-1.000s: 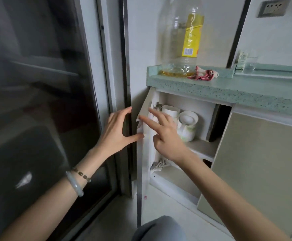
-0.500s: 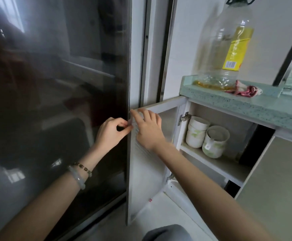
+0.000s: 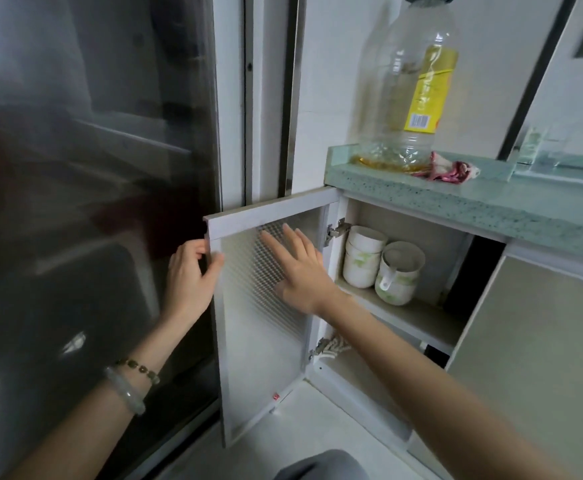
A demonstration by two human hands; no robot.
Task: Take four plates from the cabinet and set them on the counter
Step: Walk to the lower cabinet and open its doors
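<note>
A tall dark glass door (image 3: 92,202) fills the left of the room, and the open cabinet door (image 3: 266,306) has swung out until its free edge stands just beside it. To the right runs the green speckled desk (image 3: 473,199), carrying a big, nearly empty oil bottle (image 3: 411,84) with a crumpled red-and-white cloth (image 3: 451,168) touching its base; there looks to be bare room further along for plates.

Under the desk the cabinet (image 3: 404,306) stands open. Its upper shelf (image 3: 421,318) holds a stack of white cups (image 3: 363,258) and a mug (image 3: 397,275) just beside it, both near the hinge side. No plates show there. At the lower hinge a ribbed pale edge (image 3: 333,346) peeks out, which may be the plates, but I cannot tell.

The left hand (image 3: 193,275) grips the door's free edge, thumb on the inner face and fingers (image 3: 193,247) curled round the outside, I judge to keep it open against the glass. The right hand (image 3: 300,268) lies flat and relaxed on the frosted panel, fingers (image 3: 293,237) spread, gripping nothing, likely steadying it. On the left wrist sit a jade bangle (image 3: 125,393) and a beaded bracelet (image 3: 139,368).
</note>
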